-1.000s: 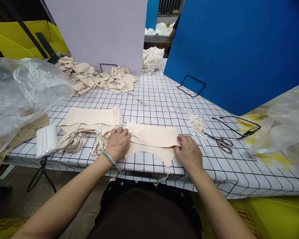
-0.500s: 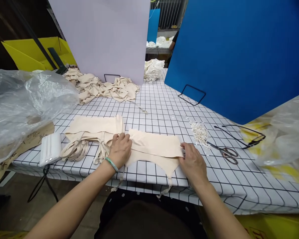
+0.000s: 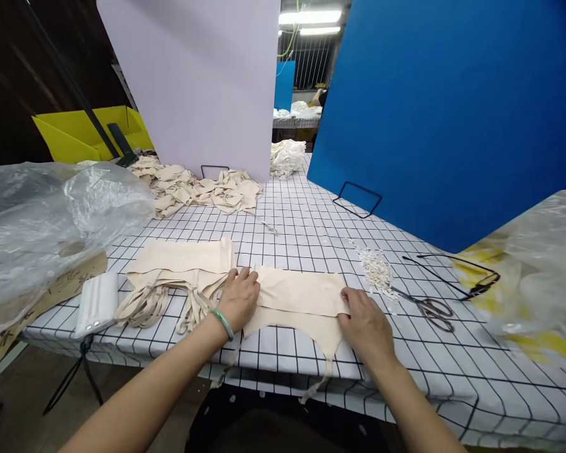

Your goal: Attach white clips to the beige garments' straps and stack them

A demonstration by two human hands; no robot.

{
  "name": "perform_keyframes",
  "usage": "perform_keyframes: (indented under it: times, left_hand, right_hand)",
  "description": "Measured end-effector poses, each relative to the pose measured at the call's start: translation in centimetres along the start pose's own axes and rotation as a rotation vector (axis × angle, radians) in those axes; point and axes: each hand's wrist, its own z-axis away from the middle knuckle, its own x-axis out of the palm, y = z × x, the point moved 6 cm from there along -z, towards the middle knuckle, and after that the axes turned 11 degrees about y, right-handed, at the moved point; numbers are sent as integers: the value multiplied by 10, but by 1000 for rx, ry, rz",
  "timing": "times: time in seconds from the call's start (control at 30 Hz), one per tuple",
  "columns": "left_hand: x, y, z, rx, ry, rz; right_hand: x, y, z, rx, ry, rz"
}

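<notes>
A beige folded garment lies flat near the front edge of the grid-patterned table; thin straps hang over the edge. My left hand, with a green bracelet on the wrist, presses on the garment's left end, fingers curled. My right hand pinches the garment's right end. Just left of my left hand sits a stack of the same beige garments with loose straps spilling toward me.
Scissors and a small heap of white trimmings lie right of the garment. A white device sits at the left edge. Clear plastic bags flank both sides. A beige pile lies before lilac and blue boards.
The camera has tilted upward, so everything sits lower in view. Both hands stay on the ends of the garment with little movement.
</notes>
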Motion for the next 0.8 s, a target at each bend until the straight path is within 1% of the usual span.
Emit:
perform_keyframes:
  times: [0.07,0.13,0.23,0.3,0.33,0.4,0.43,0.5,0.57,0.6,0.63,0.67,0.73,0.77,0.8]
  left_hand:
    - [1,-4,-4,-15,3,20]
    - [-3,-13,-3,-108,36,44]
    - [-10,-31,8,-282,64,42]
    - [-12,-37,17,-337,59,29]
    - [-13,-39,21,-338,66,26]
    - [-15,-37,26,-289,92,21]
    - [-15,-35,27,-245,97,21]
    - [-15,-30,27,-168,78,18]
    - [-15,-28,25,-149,58,10]
    - [-16,-26,23,-153,60,7]
    - [-16,-23,21,-153,67,9]
    - [-15,-19,18,-141,68,21]
    - [-9,-7,13,-87,23,69]
    - [-4,-2,12,-63,-25,91]
    - [2,1,12,-52,-77,103]
  right_hand:
    - [-1,1,0,-9,14,-13]
    - [-3,1,1,-4,28,-40]
    - [-4,-2,2,-22,41,-78]
    - [-4,-6,4,-55,32,-85]
    - [-5,-6,5,-66,25,-83]
    - [-8,-4,7,-80,-13,-77]
    - [-11,-1,8,-82,-49,-81]
    - [-16,7,8,-67,-170,-137]
    - [-19,15,6,13,-321,-261]
    - [-20,20,4,98,-368,-318]
    - [-20,24,0,197,-380,-351]
    - [-20,27,-6,291,-356,-353]
    - [-15,30,-18,434,-241,-279]
    - [-10,28,-25,460,-200,-244]
    - [-3,25,-30,478,-187,-231]
